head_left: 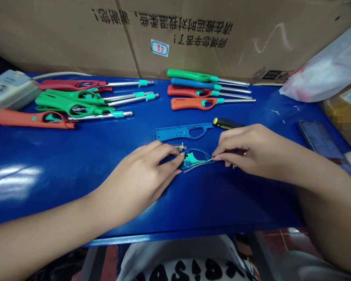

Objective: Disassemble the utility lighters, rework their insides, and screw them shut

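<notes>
On the table in front of me lies a blue lighter half-shell (pixel 208 155) with a turquoise trigger (pixel 192 158) in its loop. My left hand (pixel 152 166) is closed over its handle end, thumb and index finger pressed near the trigger; the handle is hidden under the palm. At the shell's front end, my right hand (pixel 236 150) pinches a thin, pale wire or tube (pixel 197 165) that runs back along the loop. Just above my left fingertips sits a small metal part (pixel 181 147). Behind it lies the other blue half-shell (pixel 175 133), inner side up.
Assembled lighters (pixel 193 103) lie at the back, several partly assembled ones (pixel 67 103) at back left. A yellow-black screwdriver handle (pixel 222 123) is by my right hand. A phone (pixel 318 138) and plastic bag (pixel 324 62) are right. A cardboard box (pixel 76 43) walls the back.
</notes>
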A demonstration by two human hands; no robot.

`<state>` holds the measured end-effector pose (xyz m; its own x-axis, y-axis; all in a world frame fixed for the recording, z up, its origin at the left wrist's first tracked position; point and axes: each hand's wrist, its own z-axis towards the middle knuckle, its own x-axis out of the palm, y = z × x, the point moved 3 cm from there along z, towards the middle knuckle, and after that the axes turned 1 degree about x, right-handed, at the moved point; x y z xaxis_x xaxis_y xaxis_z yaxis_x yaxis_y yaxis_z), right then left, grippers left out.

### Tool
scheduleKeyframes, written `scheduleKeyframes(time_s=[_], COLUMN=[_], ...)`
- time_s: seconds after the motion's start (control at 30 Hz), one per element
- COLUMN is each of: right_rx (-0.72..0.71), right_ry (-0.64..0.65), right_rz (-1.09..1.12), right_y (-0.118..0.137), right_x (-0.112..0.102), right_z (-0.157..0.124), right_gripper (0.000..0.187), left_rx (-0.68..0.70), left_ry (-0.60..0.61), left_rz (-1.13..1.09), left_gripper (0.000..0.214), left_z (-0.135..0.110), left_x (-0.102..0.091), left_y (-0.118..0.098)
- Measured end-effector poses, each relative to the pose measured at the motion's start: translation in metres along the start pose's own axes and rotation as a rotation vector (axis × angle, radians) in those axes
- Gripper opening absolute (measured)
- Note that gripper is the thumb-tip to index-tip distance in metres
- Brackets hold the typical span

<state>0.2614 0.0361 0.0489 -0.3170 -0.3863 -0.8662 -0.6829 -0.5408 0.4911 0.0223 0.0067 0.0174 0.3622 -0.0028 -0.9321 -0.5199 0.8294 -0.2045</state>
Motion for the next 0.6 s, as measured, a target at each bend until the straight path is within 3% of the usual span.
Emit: scheduleKeyframes(time_s=[0.37, 0.6], right_rx=[0.358, 0.357], right_ry=[0.049, 0.045], right_rz=[0.126, 0.167], right_y=[-0.013, -0.007], right_x=[0.004, 0.002], right_z=[0.004, 0.004], right_gripper=[0.018, 0.024], left_rx=[0.017, 0.022], left_ry=[-0.018, -0.037], left_rz=[0.003, -0.018], left_gripper=[0.028, 0.030], left_z=[0.001, 0.000], left_x=[-0.001, -0.001], left_y=[0.000, 0.001])
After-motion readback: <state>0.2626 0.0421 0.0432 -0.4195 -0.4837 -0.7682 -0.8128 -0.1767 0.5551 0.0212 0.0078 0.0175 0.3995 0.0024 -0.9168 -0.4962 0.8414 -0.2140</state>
